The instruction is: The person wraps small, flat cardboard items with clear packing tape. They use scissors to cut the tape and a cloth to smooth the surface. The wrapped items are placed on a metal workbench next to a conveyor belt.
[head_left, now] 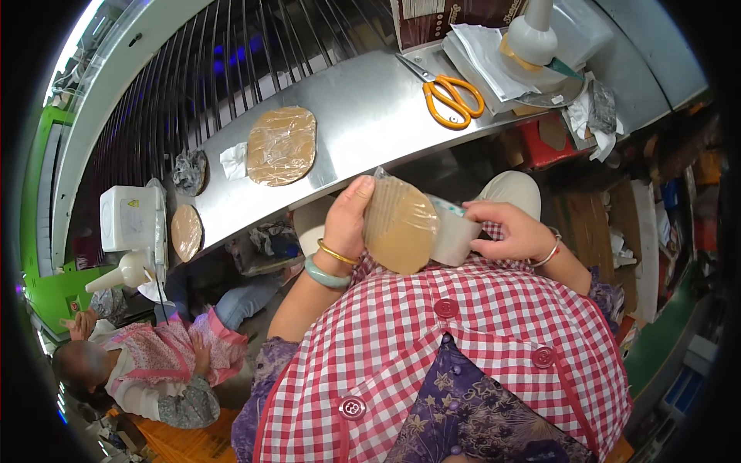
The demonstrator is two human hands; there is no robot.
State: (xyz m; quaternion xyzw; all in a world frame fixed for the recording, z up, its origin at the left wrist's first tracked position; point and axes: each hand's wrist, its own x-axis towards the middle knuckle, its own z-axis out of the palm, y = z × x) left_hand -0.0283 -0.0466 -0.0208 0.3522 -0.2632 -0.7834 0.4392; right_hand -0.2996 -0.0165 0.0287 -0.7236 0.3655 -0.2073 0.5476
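Close to my chest, my left hand point(347, 220) is closed on the left edge of a rounded cardboard piece point(405, 231), its thumb along the upper edge. Clear film or tape covers part of the cardboard and sticks up past its top corner. My right hand point(511, 231) grips a roll of wide clear tape point(454, 241) with a blue-green marked core. The roll sits right against the cardboard's right side. A second cardboard piece point(282, 147), covered in shiny clear film, lies flat on the metal table point(351, 116) beyond my left hand.
Orange-handled scissors point(441, 80) lie at the table's right part, beside white sheets point(482, 65) and a white bottle point(532, 37). A white scrap point(234, 161), crumpled plastic point(190, 171) and a smaller cardboard oval point(186, 233) lie leftward. Dark rods point(224, 69) line the far edge. Another person point(166, 355) sits left.
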